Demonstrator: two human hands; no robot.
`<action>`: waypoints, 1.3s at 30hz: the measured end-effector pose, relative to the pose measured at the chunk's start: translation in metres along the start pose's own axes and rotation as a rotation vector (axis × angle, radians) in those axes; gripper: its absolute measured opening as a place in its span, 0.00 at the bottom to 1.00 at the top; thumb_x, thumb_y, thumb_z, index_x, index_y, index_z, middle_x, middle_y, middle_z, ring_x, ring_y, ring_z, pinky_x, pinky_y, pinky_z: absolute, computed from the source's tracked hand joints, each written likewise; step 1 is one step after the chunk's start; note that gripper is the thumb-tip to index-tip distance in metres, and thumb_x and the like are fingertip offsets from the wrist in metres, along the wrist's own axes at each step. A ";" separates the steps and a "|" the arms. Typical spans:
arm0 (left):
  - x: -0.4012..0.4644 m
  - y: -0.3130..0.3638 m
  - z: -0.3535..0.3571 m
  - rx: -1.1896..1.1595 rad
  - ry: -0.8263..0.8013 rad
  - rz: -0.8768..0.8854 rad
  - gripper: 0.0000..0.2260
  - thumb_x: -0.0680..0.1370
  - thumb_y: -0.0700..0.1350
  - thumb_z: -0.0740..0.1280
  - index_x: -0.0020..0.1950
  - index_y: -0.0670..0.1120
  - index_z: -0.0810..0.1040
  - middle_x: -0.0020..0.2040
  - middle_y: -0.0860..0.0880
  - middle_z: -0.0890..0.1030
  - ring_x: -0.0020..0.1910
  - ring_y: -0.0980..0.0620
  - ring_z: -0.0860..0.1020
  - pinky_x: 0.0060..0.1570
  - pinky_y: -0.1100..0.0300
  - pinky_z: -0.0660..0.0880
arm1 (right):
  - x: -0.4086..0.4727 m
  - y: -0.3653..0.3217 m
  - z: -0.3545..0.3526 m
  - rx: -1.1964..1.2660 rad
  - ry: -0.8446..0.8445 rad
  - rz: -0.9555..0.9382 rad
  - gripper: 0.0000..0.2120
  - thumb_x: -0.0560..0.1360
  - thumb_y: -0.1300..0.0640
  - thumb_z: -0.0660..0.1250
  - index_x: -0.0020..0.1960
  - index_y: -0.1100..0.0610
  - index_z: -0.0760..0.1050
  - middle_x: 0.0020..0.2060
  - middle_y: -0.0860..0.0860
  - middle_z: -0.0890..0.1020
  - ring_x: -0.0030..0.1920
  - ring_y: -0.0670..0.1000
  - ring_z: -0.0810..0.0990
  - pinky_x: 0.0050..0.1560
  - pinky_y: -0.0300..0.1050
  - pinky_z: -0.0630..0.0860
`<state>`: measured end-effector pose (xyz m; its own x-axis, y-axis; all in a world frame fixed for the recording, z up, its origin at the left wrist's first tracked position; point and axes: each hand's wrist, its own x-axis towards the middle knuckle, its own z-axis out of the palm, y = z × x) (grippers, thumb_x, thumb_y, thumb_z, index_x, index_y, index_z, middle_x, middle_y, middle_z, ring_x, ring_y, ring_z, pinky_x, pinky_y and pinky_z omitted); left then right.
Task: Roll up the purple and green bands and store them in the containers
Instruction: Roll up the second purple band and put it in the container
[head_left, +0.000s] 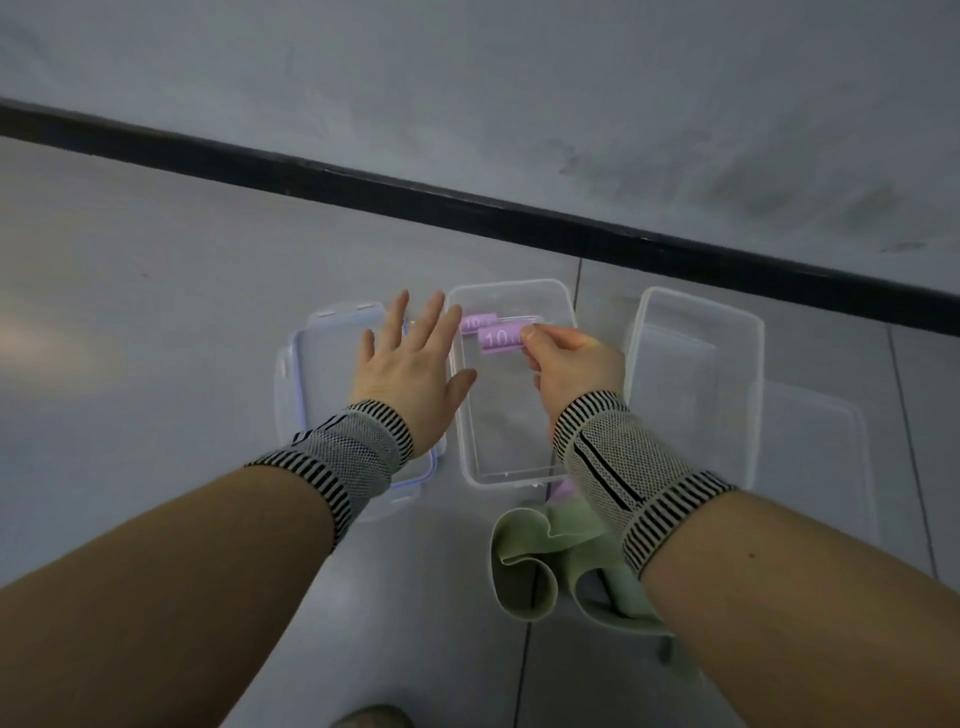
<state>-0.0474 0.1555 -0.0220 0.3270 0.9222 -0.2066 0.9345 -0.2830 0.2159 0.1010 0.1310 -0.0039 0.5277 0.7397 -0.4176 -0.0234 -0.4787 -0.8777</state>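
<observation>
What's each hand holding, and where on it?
Right hand pinches the rolled purple band at its right end, over the middle container. Left hand holds nothing.

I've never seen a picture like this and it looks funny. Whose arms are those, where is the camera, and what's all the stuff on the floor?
The camera sits on a person's head and looks down, so you see that person's own two arms. The right hand pinches a rolled purple band inside a clear box. Another purple roll already lies at the far end of the box. The left hand is spread open over the box's lid. A second clear box stands to the right. A green band lies unrolled on the grey floor. Both wrists wear striped wristbands.
</observation>
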 end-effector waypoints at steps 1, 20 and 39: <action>0.005 -0.003 0.009 0.030 -0.019 0.005 0.31 0.79 0.60 0.51 0.77 0.52 0.44 0.78 0.54 0.43 0.76 0.47 0.38 0.73 0.40 0.48 | 0.009 0.008 0.005 -0.015 0.005 -0.007 0.04 0.73 0.54 0.70 0.47 0.52 0.82 0.32 0.47 0.81 0.34 0.47 0.78 0.42 0.45 0.79; 0.027 -0.016 0.079 -0.138 0.044 -0.020 0.30 0.79 0.55 0.53 0.78 0.51 0.43 0.78 0.54 0.45 0.77 0.51 0.42 0.73 0.42 0.46 | 0.106 0.077 0.064 -0.327 -0.052 -0.015 0.10 0.75 0.50 0.67 0.50 0.54 0.83 0.37 0.50 0.83 0.34 0.47 0.79 0.28 0.31 0.69; 0.028 -0.016 0.080 -0.152 0.027 -0.018 0.30 0.79 0.54 0.54 0.78 0.50 0.44 0.78 0.55 0.45 0.77 0.51 0.43 0.73 0.41 0.47 | 0.110 0.081 0.076 -0.630 -0.030 -0.193 0.13 0.76 0.49 0.65 0.57 0.54 0.80 0.51 0.50 0.84 0.50 0.50 0.81 0.47 0.37 0.69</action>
<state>-0.0419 0.1650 -0.1079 0.3043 0.9342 -0.1861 0.9075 -0.2249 0.3548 0.0929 0.2096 -0.1389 0.4484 0.8486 -0.2808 0.5757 -0.5145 -0.6355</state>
